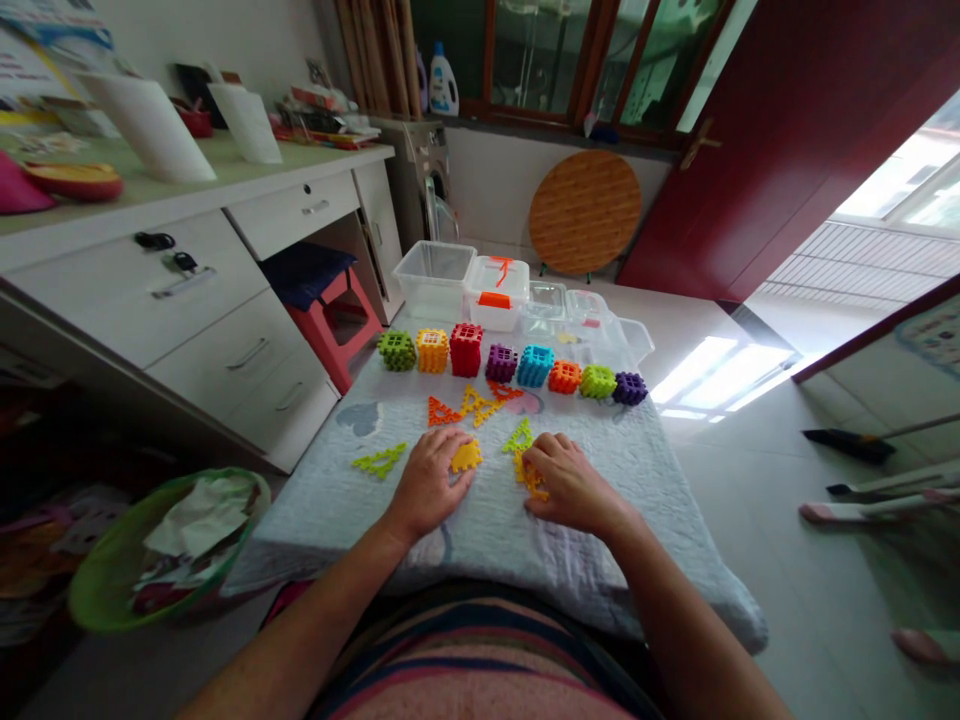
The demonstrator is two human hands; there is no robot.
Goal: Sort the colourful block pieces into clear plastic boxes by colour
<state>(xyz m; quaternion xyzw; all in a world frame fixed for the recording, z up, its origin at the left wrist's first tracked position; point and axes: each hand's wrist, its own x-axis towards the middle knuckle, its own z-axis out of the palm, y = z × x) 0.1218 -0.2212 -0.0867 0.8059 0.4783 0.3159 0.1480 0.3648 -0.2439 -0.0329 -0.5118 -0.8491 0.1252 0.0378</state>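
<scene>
My left hand [430, 476] rests on the cloth-covered table, its fingers and thumb around the edge of a yellow square building tile [466, 457] with notched sides. To the right, my right hand [564, 480] grips a yellow openwork building tile [534, 480], partly hidden under the fingers. Just beyond it lies a lime triangular frame [519, 436]. Left of my left hand is another lime triangle [380, 460]. Orange [442, 411] and yellow triangles [478, 404] lie flat ahead of both hands, with a red-orange piece [504, 391] beside them.
A row of small block cubes stands across the table, including a tall red one [466, 350] and a blue one [536, 366]. Behind them are clear plastic boxes, one with an orange latch [494, 300]. A green basket [90, 590] sits on the floor at left.
</scene>
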